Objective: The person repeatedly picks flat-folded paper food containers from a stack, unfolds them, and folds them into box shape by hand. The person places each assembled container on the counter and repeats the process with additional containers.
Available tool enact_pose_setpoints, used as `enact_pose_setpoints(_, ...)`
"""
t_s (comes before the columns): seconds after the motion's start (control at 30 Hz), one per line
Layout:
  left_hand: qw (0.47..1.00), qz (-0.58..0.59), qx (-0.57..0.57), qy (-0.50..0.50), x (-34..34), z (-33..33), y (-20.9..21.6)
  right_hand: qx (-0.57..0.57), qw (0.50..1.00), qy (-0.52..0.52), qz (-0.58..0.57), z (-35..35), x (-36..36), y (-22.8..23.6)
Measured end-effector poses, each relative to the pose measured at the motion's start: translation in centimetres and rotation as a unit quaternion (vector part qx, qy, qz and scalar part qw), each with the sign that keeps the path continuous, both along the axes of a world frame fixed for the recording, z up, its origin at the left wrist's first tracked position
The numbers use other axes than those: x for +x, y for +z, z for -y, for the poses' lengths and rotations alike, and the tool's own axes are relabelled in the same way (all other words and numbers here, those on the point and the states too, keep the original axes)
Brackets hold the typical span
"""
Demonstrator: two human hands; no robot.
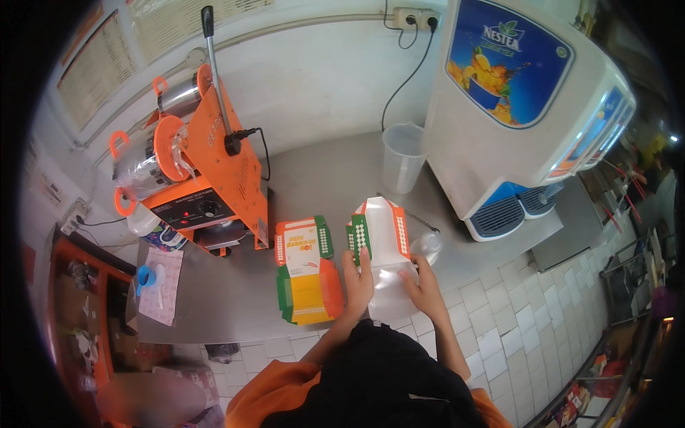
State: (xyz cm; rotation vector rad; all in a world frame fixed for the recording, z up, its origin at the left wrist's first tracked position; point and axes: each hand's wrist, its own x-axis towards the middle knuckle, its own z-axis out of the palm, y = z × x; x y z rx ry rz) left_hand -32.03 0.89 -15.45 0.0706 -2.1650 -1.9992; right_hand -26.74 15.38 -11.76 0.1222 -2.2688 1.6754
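A part-folded cardboard food box [385, 246] is in front of me at the table's near edge, its white inside facing up. Green and orange side flaps with white patterns stand up at its far half. My left hand [358, 279] grips its left side, fingers closed along the edge by the green flap. On the opposite side my right hand [426, 289] holds the box, thumb over the white inner face and fingers at the outer edge. Left of my left hand lie flat printed cartons [307, 274] in green, orange, yellow and white.
An orange cup-sealing machine [214, 164] with a long lever stands at the left back. A drink dispenser [499, 121] fills the right. Between them is a clear plastic pitcher [404, 157]. A small clear cup [428, 245] sits near my right hand; a blue scoop [145, 277] lies on pink paper [163, 303].
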Motion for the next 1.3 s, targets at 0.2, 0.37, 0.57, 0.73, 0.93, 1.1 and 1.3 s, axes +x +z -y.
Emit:
enact_pose_setpoints(0.2,0.972,0.036,-0.232,0.032,-5.0,1.5,-7.0,0.237,0.958,-0.107,0.123,2.1,-6.1,-8.6)
enact_pose_setpoints(0.37,0.984,0.026,-0.169,0.038,-4.9,1.6,-11.6,0.277,0.949,-0.114,0.099,2.6,-6.1,-13.4)
enact_pose_setpoints(0.57,0.985,-0.075,-0.143,0.062,-5.0,1.5,-12.3,0.232,0.961,-0.148,-0.025,3.5,-5.5,-13.7)
enact_pose_setpoints(0.73,0.963,-0.050,-0.263,-0.019,-4.9,2.2,-12.0,0.351,0.934,-0.063,-0.012,3.7,-6.5,-13.2)
enact_pose_setpoints(0.93,0.881,-0.108,-0.447,-0.113,-5.3,2.8,-12.7,0.320,0.946,-0.037,0.025,3.2,-7.0,-14.3)
enact_pose_setpoints(1.1,0.932,-0.092,-0.315,-0.155,-5.2,3.0,-13.3,0.279,0.958,-0.032,0.055,2.9,-7.1,-15.0)
enact_pose_setpoints(1.3,0.951,-0.054,-0.260,-0.155,-5.1,2.9,-11.8,0.285,0.955,-0.028,0.079,2.8,-7.1,-15.0)
